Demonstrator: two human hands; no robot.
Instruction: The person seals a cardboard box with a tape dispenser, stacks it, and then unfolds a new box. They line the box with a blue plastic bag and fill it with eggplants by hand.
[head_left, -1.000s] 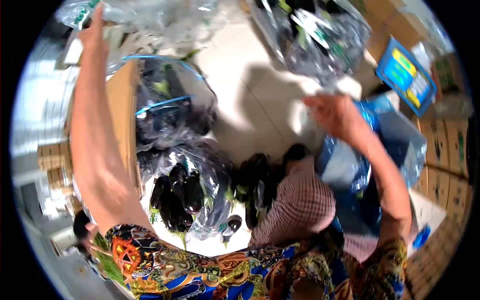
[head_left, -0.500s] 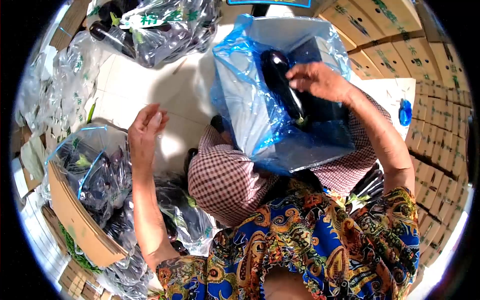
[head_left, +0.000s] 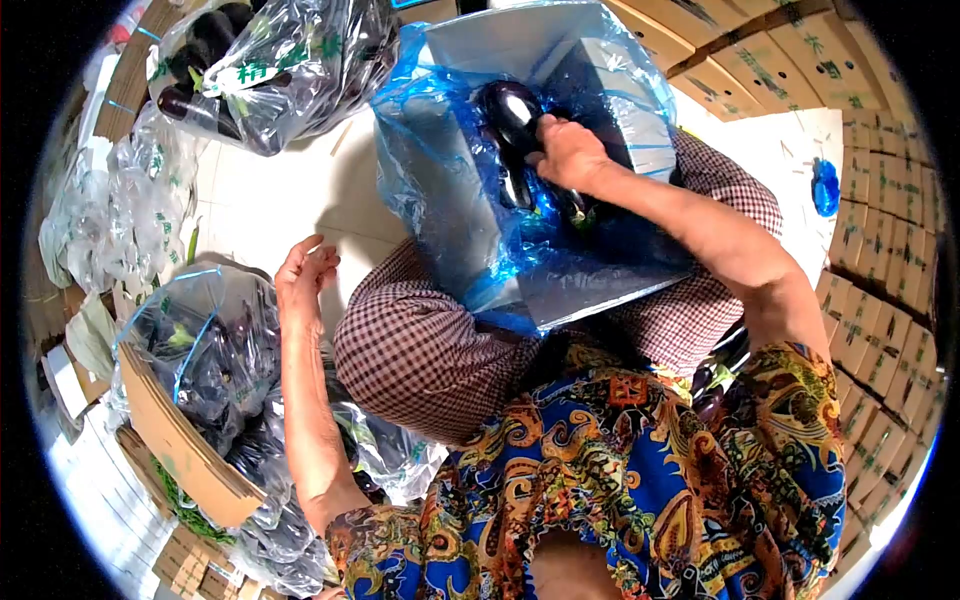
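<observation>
At left, clear bags [head_left: 245, 335] of eggplants stand behind cardboard [head_left: 185, 440]; their lower contents blur together under wrinkled plastic. The left hand [head_left: 308, 268] hangs just right of them, fingers loosely curled, nothing visible in it, its palm partly hidden. Next comes the blue-lined box [head_left: 450, 200] between the person's knees, with eggplants [head_left: 512, 112] lying in it. The right hand [head_left: 572, 158] reaches in and touches them with bent fingers; I cannot tell whether it grips one, since its underside is hidden. The step seems to be laying eggplants in place; the next move calls for easing the fingers off without snagging the liner. At far right, stacked cartons [head_left: 880, 235] run out of view.
</observation>
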